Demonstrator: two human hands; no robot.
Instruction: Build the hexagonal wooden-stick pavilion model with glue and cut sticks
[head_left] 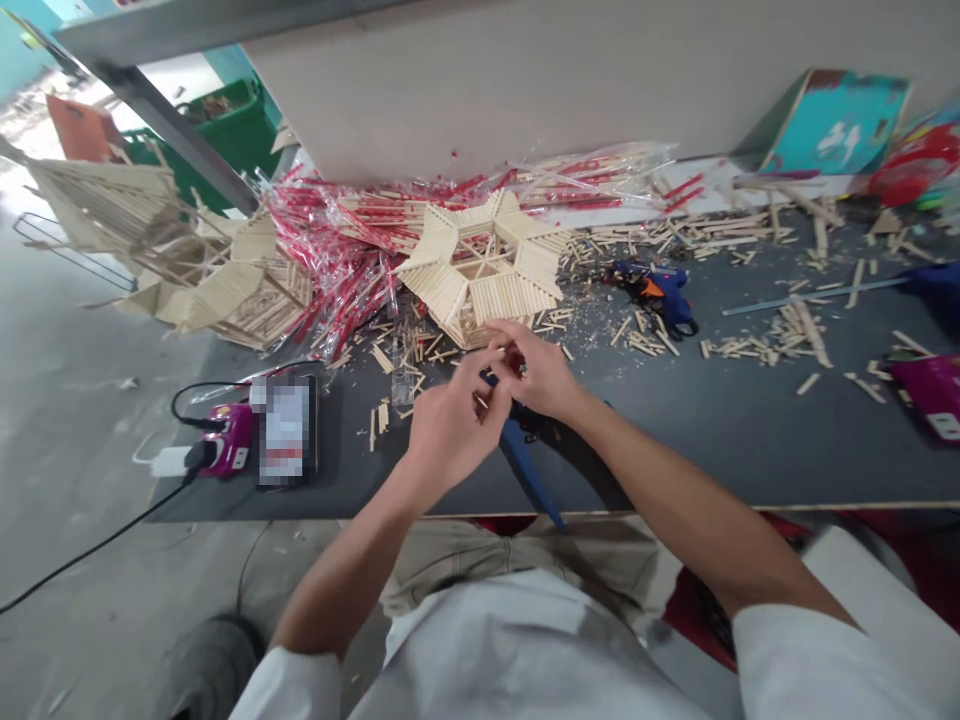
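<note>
My left hand (461, 415) and my right hand (544, 375) meet over the near middle of the workbench. Their fingers are curled and pinched close together, fingertips almost touching. Whatever lies between them is too small and hidden to name. Just beneath, partly covered by the hands, is a tool with a long blue handle (532, 475). Right beyond my fingertips rests a star-shaped frame (517, 285) built of thin wooden sticks, with slatted panels around an open centre. Short cut sticks (382, 415) are scattered by my left hand.
A larger stick structure (225, 295) stands at the left, against red-and-clear plastic wrappers (330, 270). A blue glue gun (671, 285) and a thin blade (817, 295) lie rightward among stick offcuts. A phone (285, 430) and a purple power strip (229, 440) with cables sit near the left edge.
</note>
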